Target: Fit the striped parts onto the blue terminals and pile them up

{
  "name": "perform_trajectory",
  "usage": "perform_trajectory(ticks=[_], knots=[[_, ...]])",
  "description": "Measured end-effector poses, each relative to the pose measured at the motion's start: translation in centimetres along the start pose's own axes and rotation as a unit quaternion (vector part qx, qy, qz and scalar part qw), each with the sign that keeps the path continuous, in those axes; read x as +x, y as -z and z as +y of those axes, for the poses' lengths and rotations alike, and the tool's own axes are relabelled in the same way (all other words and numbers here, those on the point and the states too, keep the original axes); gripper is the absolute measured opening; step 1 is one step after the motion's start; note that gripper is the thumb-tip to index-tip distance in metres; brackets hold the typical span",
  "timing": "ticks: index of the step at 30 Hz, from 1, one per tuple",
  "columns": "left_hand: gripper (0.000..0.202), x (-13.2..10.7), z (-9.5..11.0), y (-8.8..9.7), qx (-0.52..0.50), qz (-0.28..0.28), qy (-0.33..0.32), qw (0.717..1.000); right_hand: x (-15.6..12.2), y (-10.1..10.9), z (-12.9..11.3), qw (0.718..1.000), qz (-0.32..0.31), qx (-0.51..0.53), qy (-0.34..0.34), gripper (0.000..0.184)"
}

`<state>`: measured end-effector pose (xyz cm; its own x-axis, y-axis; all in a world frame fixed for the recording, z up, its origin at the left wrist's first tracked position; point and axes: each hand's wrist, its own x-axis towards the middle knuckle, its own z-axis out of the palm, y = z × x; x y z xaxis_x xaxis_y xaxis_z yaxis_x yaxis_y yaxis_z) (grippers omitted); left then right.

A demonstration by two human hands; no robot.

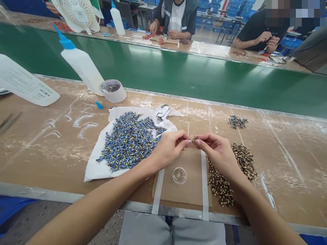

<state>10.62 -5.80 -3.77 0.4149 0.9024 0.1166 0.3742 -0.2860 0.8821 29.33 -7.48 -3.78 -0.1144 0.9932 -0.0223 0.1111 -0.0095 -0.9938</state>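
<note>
My left hand (173,144) pinches a small blue piece (190,140) between thumb and fingertips. Against it, my right hand (216,146) holds a small dark piece (194,140) with pale marks; the two pieces meet or nearly meet. To the left, a heap of small blue and yellow pieces (127,139) lies on a white sheet (93,166). Beside and partly under my right arm spreads a heap of dark brown and cream pieces (244,160). A small clear cup (179,175) with a thin stick in it stands on taped cardboard (184,195) below my hands.
A small cluster of blue-and-dark pieces (238,121) lies at the right. At the back left stand a tape roll (117,95), a white squeeze bottle (83,68) and another bottle (25,81). Beyond the green belt (163,64), other people work at a bench with a fan (76,15).
</note>
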Motion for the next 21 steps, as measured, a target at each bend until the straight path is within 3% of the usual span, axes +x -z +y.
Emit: perform_trajectory(ticks=[10, 21], knots=[[0.01, -0.03, 0.24, -0.35, 0.088, 0.059, -0.091, 0.99, -0.24, 0.01, -0.04, 0.999, 0.003, -0.039, 0.007, 0.014], [0.01, -0.04, -0.07, -0.24, 0.108, 0.057, -0.123, 0.985, -0.37, -0.14, -0.29, 0.999, -0.015, -0.032, -0.007, 0.016]])
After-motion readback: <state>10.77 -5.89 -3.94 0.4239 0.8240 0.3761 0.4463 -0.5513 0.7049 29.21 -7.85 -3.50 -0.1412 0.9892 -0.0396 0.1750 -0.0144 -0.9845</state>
